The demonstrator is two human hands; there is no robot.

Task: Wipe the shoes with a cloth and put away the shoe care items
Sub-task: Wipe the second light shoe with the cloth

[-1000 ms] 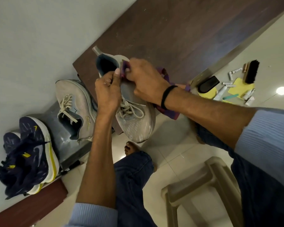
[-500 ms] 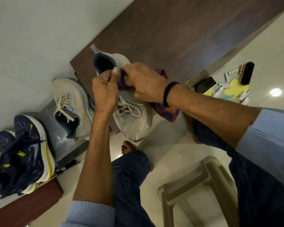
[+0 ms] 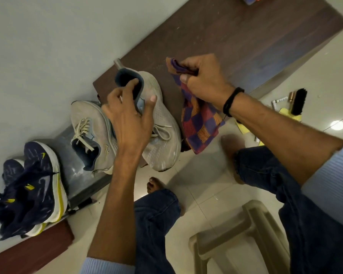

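The left hand (image 3: 131, 119) holds a grey shoe (image 3: 162, 139) by its heel collar: the fingers (image 3: 134, 82) curl into the opening and the thumb presses the outer side. The shoe lies over the near corner of the dark wooden bench (image 3: 246, 36), heel toward the wall and toe pointing past the bench's edge above the floor (image 3: 204, 186). Whether it rests on the bench I cannot tell.

The right hand (image 3: 204, 80) is just beside the shoe, apart from it. Its fingers are curled tight round the bunched top of a checked cloth (image 3: 200, 125), which hangs down between the shoe and the right forearm. A black band (image 3: 232, 101) circles that wrist.

A second grey shoe (image 3: 91, 131) sits to the left on a grey box (image 3: 75, 175) by the wall, touching the held shoe. Further left lie navy shoes (image 3: 32, 186) with yellow marks.

On the floor at the far right, beyond the right arm, a black brush (image 3: 298, 101) lies on a yellow sheet (image 3: 285, 111). A beige stool (image 3: 236, 234) stands between the person's knees.
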